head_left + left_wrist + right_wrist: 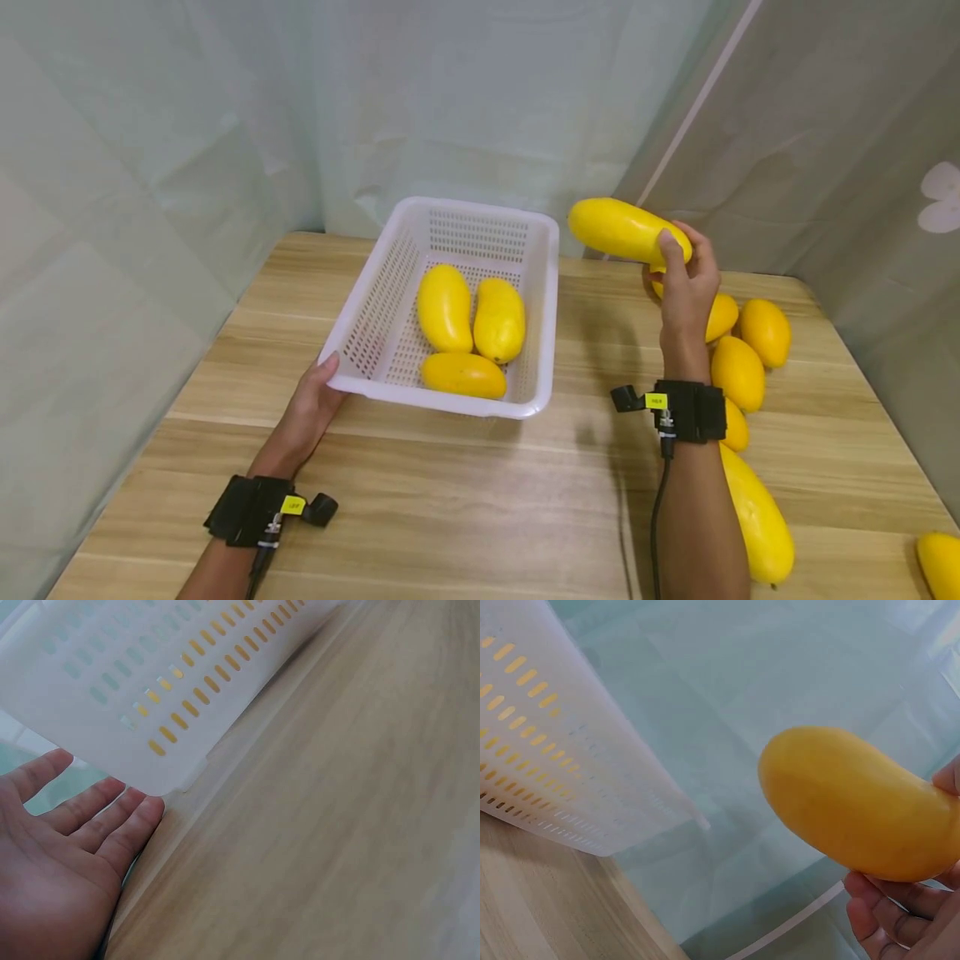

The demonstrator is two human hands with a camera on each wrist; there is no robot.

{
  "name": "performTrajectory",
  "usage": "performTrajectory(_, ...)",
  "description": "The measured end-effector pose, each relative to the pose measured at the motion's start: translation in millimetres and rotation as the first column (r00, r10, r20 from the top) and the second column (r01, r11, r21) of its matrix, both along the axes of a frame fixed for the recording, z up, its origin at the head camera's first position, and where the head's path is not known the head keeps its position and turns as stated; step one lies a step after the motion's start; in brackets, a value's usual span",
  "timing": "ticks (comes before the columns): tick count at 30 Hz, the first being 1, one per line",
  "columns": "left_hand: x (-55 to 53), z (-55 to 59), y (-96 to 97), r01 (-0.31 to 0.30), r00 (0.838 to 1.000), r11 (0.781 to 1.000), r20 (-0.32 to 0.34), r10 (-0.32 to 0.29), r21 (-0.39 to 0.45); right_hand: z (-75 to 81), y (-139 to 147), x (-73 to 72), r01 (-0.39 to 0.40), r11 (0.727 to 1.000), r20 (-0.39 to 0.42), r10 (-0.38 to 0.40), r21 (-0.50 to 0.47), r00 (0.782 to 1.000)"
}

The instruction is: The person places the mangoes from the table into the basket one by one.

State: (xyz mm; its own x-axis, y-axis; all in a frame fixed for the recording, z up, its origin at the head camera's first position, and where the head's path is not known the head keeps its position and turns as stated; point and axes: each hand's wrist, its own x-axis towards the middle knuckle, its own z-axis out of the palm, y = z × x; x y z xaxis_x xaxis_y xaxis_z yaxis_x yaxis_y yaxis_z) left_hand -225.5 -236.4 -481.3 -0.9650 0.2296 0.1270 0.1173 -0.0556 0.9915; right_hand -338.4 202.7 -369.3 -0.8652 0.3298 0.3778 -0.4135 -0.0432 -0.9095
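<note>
Held up over the back right of the table is a long yellow mango (618, 231), its far end pointing left toward the basket. My right hand (688, 279) grips the near end, thumb on one side and fingers on the other, as the right wrist view shows with the mango (855, 802) too. A white perforated basket (550, 333) stands on the table, holding three yellow mangoes (445, 308). At its near left corner is my left hand (311, 404), one fingertip at the rim. In the left wrist view, the left hand's extended fingers (97, 814) touch the basket's lower corner.
Several more mangoes (738, 372) lie in a row along the right side of the wooden table (465, 492), partly behind the right forearm. Another mango (940, 565) is at the right edge. Pale curtains (480, 100) hang behind the table and at both sides.
</note>
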Motion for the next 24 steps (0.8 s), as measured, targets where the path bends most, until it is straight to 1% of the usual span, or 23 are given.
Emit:
performTrajectory(7,1.2,5.8,1.8,-0.002,1.0,1.0,0.007,0.002,-0.007,0.7,-1,-0.4,-0.013,1.0,-0.001,0.013,0.006,1.0)
performTrajectory(11,2.6,9.9,3.7,-0.006,1.0,1.0,-0.012,0.006,-0.005,1.2,-2,-0.3,-0.006,1.0,0.004,0.006,0.017,1.0)
performTrajectory(14,2.8,10.1,3.9,-0.004,0.999,1.0,-0.035,0.004,-0.007,1.1,-3,-0.6,-0.009,1.0,0.002,0.009,0.023,1.0)
performTrajectory(16,2.7,9.6,3.6,-0.003,0.999,1.0,-0.036,0.003,-0.006,0.8,-4,-0.8,-0.019,1.0,-0.003,0.019,0.019,1.0)
performTrajectory(20,2.5,8.8,3.3,-0.006,1.0,1.0,-0.018,0.005,-0.023,0.9,-6,-0.8,-0.038,0.999,-0.016,0.038,0.015,0.999)
performTrajectory(24,3.6,13.1,4.9,-0.007,1.0,1.0,0.013,0.007,-0.01,1.4,-8,-1.1,-0.05,0.998,-0.033,0.051,0.035,0.998)
